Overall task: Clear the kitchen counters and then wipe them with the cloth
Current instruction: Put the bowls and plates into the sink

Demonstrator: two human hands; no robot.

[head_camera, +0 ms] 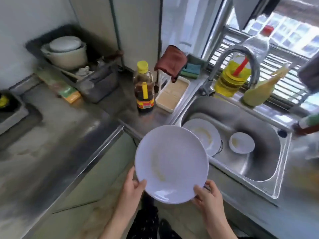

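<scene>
I hold a large white plate (171,163) with a yellowish smear in the air, in front of the counter corner and left of the sink. My left hand (132,186) grips its lower left rim and my right hand (206,194) its lower right rim. In the steel sink (259,163) lie another dirty white plate (204,135) and a small white bowl (241,142). A brown cloth (171,63) hangs behind the counter, above a beige tray (172,94). A dark sauce bottle (144,88) with a yellow cap stands on the counter (51,135).
A dish rack with a pot (66,53) sits at the back left, a green-orange box (68,94) beside it. An oil bottle (236,75), a spray bottle (262,88) and sponges (192,70) line the window ledge behind the tap (233,54). Another bottle (309,125) lies right of the sink.
</scene>
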